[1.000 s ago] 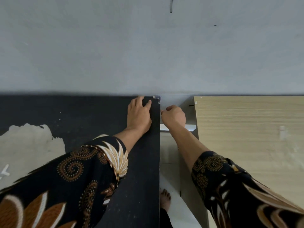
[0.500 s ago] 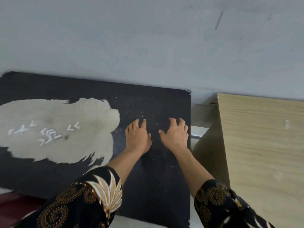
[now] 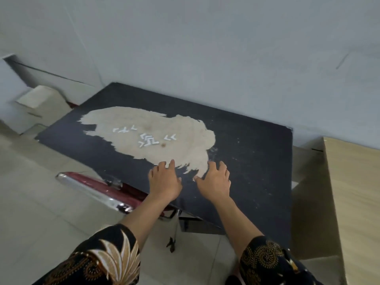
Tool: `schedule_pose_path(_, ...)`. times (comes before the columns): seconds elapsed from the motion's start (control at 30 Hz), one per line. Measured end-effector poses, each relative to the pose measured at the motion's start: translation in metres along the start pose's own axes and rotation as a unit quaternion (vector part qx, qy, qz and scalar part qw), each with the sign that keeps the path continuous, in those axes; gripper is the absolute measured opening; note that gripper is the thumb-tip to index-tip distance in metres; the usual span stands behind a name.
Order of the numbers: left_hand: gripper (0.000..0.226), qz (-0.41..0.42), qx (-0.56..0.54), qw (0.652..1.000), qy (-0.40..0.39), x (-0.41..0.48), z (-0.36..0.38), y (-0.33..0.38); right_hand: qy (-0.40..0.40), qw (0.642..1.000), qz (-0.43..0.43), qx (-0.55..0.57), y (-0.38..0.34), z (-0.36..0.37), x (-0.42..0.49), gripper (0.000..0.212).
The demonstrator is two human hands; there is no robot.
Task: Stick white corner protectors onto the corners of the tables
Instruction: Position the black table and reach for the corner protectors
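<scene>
**What we cannot make out**

We see the white corner protectors [image 3: 144,136] near the middle of the black table [image 3: 257,161] only as small pale angles, and where they overlap we cannot count them. Its far right corner is too small to tell whether one sits there. The left hand [image 3: 164,182] and right hand [image 3: 214,182] hide their palms, so contact with the top is unclear. A red chair [image 3: 88,179] is mostly hidden under the near edge. The wooden table [image 3: 353,202] and the sleeves [image 3: 98,258] are cut off. A pale object [image 3: 35,97] at far left is blurred.
</scene>
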State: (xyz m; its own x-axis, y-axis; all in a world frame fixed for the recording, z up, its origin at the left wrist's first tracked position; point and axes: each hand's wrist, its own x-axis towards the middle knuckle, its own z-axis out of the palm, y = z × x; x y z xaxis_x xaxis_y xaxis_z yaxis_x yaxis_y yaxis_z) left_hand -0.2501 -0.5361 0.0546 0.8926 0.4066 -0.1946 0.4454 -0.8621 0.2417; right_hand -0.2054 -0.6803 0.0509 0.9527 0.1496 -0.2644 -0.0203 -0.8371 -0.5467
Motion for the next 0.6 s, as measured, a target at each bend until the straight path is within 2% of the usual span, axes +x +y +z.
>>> schedule_pose_path(0.37,0.07,-0.075,-0.023,0.997,0.024,-0.016,-0.031,-0.08,-0.029,0.995,-0.096,-0.019,-0.076,0.036,-0.024,0.073)
schedule_pose_path(0.6,0.067,-0.081,-0.032,0.996,0.029,0.019,-0.04,-0.095,-0.051,0.993,-0.1,-0.029,-0.097,0.05,0.008,0.071)
